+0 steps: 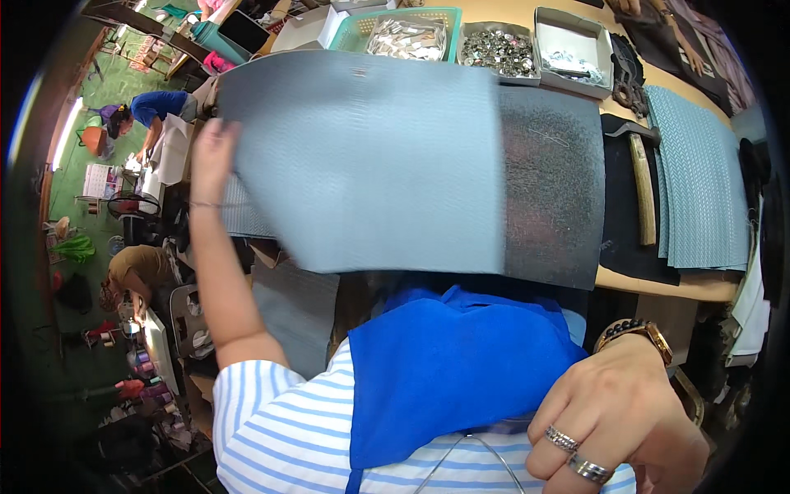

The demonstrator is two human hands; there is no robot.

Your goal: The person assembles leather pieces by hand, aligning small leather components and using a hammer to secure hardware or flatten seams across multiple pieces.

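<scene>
**Grey sheet lifted over a workshop desk**

A wooden desk (708, 286) runs across the upper part of the view in a crowded workshop with a green floor (123, 78), where other people (152, 107) bend over their own work far to the left.

The left hand (212, 156) is raised at the left edge of a large blue-grey textured sheet (370, 165). Its fingers (216, 132) are clamped on that edge, and the sheet spreads away to their right, held up flat above the desk and blurred. Just past the sheet's far right edge, well away from those fingers, lies a dark speckled mat (551, 189) on the desk.

Beyond the fingers, at the back of the desk, stand a green basket (362, 29) of small metal pieces, a grey tray (500, 49) of shiny round fittings and an open grey box (572, 41). Farther right lie a pale tool handle (643, 189) on a black sheet (621, 222) and a stack of blue woven-pattern sheets (699, 181).

The right hand (617, 420) hangs low at the lower right, well apart from the sheet and touching nothing that can be seen. Its fingers (568, 449) are curled loosely inward, close together, with two rings on them and a watch (638, 331) at the wrist. To their left is the blue apron (444, 370) over a blue-and-white striped shirt (280, 436).
</scene>
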